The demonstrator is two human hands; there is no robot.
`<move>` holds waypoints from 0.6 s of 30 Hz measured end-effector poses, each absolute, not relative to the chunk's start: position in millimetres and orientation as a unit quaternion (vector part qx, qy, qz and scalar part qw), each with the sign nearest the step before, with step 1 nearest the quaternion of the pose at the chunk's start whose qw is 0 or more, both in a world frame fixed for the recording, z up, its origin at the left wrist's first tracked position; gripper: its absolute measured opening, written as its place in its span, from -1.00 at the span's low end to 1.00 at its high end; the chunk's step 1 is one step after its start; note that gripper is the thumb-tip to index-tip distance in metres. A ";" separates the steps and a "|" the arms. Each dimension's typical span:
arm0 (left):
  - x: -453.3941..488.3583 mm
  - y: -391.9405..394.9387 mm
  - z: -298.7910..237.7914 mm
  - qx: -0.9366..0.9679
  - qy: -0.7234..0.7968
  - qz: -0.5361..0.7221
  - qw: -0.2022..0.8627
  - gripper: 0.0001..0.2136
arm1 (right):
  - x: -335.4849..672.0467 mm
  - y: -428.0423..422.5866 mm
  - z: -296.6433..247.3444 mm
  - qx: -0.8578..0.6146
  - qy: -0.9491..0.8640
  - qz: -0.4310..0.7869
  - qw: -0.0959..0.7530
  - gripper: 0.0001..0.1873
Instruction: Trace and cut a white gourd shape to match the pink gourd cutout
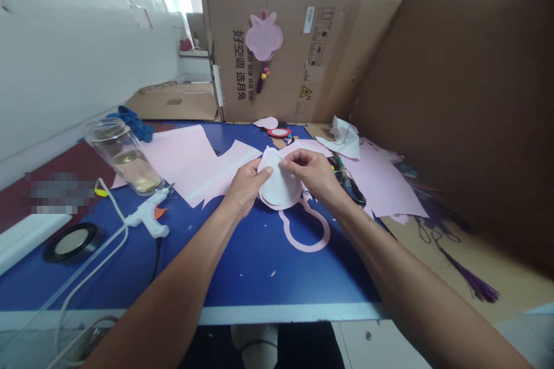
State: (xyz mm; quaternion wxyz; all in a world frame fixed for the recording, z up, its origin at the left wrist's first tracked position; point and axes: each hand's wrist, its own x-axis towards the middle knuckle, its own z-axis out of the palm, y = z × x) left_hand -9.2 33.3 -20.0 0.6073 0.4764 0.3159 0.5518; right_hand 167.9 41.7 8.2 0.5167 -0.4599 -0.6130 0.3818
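Both my hands hold a white rounded felt piece point(279, 187) edged in pink, a little above the blue table point(242, 265). My left hand point(246, 184) grips its left edge, thumb on top. My right hand point(314, 173) pinches its upper right edge with thumb and forefinger. Below the piece a pink gourd-shaped outline cutout point(307, 236) lies flat on the table.
A white glue gun point(149, 216) with cord lies left, beside a glass jar point(123, 155) of yellowish liquid and a black tape roll point(71, 242). Pink sheets point(190, 161) cover the back. Scissors point(348, 181) lie right. Cardboard walls point(454, 104) stand behind and right; a purple tassel point(470, 282) lies near the right edge.
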 end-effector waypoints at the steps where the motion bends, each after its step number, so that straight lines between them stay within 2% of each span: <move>1: -9.1 33.2 -20.1 0.479 0.316 0.550 0.607 -0.67 | 167.9 41.6 8.4 -0.459 -0.614 0.382 0.516 -0.72; 18: -8.6 34.4 -23.4 0.481 0.324 0.558 0.594 -0.68 | 167.9 43.5 5.7 -0.445 -0.611 0.395 0.522 -0.77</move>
